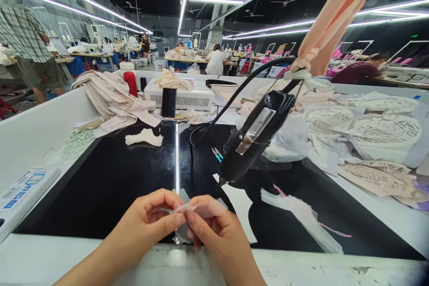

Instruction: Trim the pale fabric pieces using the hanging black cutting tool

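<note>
Both of my hands meet at the near edge of the black table [110,187]. My left hand [147,221] and my right hand [214,228] each pinch an end of a small pale pink fabric strip [187,208], fingers closed on it. Just above them hangs a black hand-held tool [256,136] with a pointed tip, slung by its black cord [231,98] from a peach fabric band [331,18]. Small teal snips [217,154] lie on the table behind the tool's tip.
Cream lace pieces [375,129] and a clear plastic bag [288,140] cover the right side. Beige fabric [110,96], a red cylinder [130,82], a white box unit [179,94] and a dark phone [168,103] stand at the back. Other workers sit at distant tables; one person stands far left.
</note>
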`<action>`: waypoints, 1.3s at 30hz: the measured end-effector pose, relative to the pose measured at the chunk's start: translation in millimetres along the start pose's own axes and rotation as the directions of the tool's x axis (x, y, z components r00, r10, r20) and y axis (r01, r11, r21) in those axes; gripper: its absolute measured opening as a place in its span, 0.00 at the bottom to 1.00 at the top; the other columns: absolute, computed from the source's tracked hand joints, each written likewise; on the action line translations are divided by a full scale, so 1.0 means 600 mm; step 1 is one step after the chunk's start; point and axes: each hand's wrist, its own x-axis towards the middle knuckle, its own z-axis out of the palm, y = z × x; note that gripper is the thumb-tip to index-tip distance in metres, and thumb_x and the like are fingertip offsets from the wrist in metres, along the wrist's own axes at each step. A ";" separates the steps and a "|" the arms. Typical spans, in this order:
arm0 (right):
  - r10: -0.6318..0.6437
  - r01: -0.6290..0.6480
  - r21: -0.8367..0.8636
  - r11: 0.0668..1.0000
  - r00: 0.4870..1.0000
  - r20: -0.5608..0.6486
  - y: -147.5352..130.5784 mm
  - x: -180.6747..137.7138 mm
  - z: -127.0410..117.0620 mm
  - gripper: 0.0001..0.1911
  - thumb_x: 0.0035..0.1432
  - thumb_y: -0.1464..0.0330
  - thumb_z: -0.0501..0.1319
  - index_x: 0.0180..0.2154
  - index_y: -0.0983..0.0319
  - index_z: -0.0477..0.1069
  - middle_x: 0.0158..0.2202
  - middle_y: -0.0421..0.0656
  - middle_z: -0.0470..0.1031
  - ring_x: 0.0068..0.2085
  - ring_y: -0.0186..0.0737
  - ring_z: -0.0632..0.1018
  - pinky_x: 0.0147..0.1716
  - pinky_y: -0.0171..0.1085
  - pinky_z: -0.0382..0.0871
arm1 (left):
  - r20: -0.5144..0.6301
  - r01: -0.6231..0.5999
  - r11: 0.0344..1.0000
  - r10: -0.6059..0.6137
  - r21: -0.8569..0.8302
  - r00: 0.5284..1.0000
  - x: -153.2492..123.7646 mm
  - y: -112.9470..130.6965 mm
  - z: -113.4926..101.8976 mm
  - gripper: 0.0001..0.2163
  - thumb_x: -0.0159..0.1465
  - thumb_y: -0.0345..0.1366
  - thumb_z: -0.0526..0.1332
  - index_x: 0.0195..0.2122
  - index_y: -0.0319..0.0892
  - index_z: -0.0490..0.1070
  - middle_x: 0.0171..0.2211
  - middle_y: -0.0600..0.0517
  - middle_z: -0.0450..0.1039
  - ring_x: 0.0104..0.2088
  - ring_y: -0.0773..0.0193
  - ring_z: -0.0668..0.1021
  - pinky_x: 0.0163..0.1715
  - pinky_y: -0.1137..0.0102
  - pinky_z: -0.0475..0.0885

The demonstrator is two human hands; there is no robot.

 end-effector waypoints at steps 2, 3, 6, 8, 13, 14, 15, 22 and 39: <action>0.008 -0.009 -0.009 1.000 1.000 -0.029 0.000 -0.005 -0.007 0.17 0.52 0.52 0.70 0.32 0.59 0.77 0.35 0.41 0.75 0.27 0.33 0.73 0.23 0.32 0.68 | -0.022 0.016 0.999 -0.017 -0.041 1.000 -0.001 0.003 0.001 0.12 0.62 0.46 0.68 0.33 0.42 0.74 0.35 0.50 0.78 0.37 0.59 0.78 0.41 0.67 0.72; 0.002 -0.006 -0.041 0.999 0.997 -0.080 -0.001 -0.009 -0.014 0.16 0.53 0.53 0.70 0.34 0.58 0.76 0.35 0.41 0.75 0.28 0.34 0.73 0.25 0.32 0.69 | -0.034 0.027 0.999 -0.029 -0.038 0.999 -0.002 0.006 0.001 0.12 0.62 0.46 0.68 0.33 0.42 0.73 0.34 0.50 0.79 0.37 0.59 0.79 0.41 0.67 0.71; -0.132 0.063 -0.235 0.970 0.948 -0.290 -0.005 -0.020 -0.035 0.17 0.57 0.54 0.68 0.45 0.53 0.72 0.40 0.41 0.75 0.35 0.38 0.74 0.38 0.37 0.72 | -0.002 0.074 0.997 -0.074 -0.031 0.997 -0.007 0.014 -0.002 0.13 0.64 0.46 0.66 0.32 0.43 0.70 0.29 0.51 0.80 0.33 0.61 0.79 0.38 0.68 0.71; -0.252 0.109 -0.387 0.916 0.906 -0.340 -0.005 -0.026 -0.045 0.18 0.60 0.54 0.65 0.49 0.52 0.70 0.47 0.43 0.75 0.42 0.41 0.74 0.48 0.40 0.70 | 0.043 0.113 0.993 -0.112 -0.029 0.993 -0.009 0.016 -0.004 0.13 0.65 0.46 0.66 0.31 0.43 0.69 0.27 0.51 0.80 0.30 0.62 0.79 0.36 0.69 0.70; -0.261 0.209 -0.456 0.865 0.964 -0.053 0.007 -0.033 -0.033 0.17 0.67 0.52 0.55 0.51 0.52 0.70 0.53 0.46 0.74 0.53 0.46 0.74 0.55 0.42 0.66 | 0.108 0.177 0.984 -0.173 -0.029 0.979 -0.007 0.016 -0.004 0.14 0.64 0.48 0.65 0.33 0.42 0.70 0.26 0.51 0.80 0.26 0.65 0.77 0.31 0.71 0.69; -0.248 0.227 -0.427 0.875 0.969 0.007 0.009 -0.031 -0.029 0.16 0.68 0.52 0.54 0.50 0.52 0.70 0.53 0.45 0.74 0.54 0.45 0.74 0.54 0.41 0.66 | 0.108 0.181 0.983 -0.177 -0.025 0.978 -0.005 0.017 -0.004 0.14 0.64 0.48 0.65 0.33 0.42 0.70 0.26 0.51 0.80 0.26 0.65 0.77 0.31 0.72 0.69; -0.234 0.235 -0.400 0.886 0.971 0.053 0.011 -0.028 -0.025 0.16 0.68 0.52 0.54 0.49 0.52 0.70 0.51 0.44 0.75 0.52 0.44 0.75 0.53 0.40 0.67 | 0.104 0.183 0.983 -0.181 -0.018 0.978 -0.003 0.017 -0.004 0.14 0.64 0.48 0.65 0.34 0.42 0.70 0.26 0.51 0.79 0.25 0.66 0.77 0.30 0.72 0.69; -0.093 0.093 -0.409 0.908 0.995 0.020 0.007 0.000 -0.029 0.08 0.65 0.61 0.60 0.35 0.58 0.70 0.32 0.39 0.72 0.35 0.38 0.75 0.34 0.34 0.69 | 0.030 0.200 0.975 -0.204 0.100 0.979 0.020 0.009 -0.014 0.14 0.64 0.47 0.63 0.36 0.41 0.68 0.22 0.57 0.74 0.18 0.71 0.70 0.22 0.75 0.63; -0.475 0.407 -0.892 0.194 0.835 0.278 0.030 0.028 -0.045 0.10 0.69 0.72 0.54 0.42 0.58 0.74 0.32 0.39 0.76 0.31 0.39 0.75 0.28 0.35 0.68 | -0.025 -0.057 0.274 0.287 0.960 0.958 0.021 -0.029 -0.012 0.10 0.72 0.34 0.50 0.32 0.46 0.62 0.24 0.59 0.68 0.22 0.64 0.75 0.23 0.69 0.60</action>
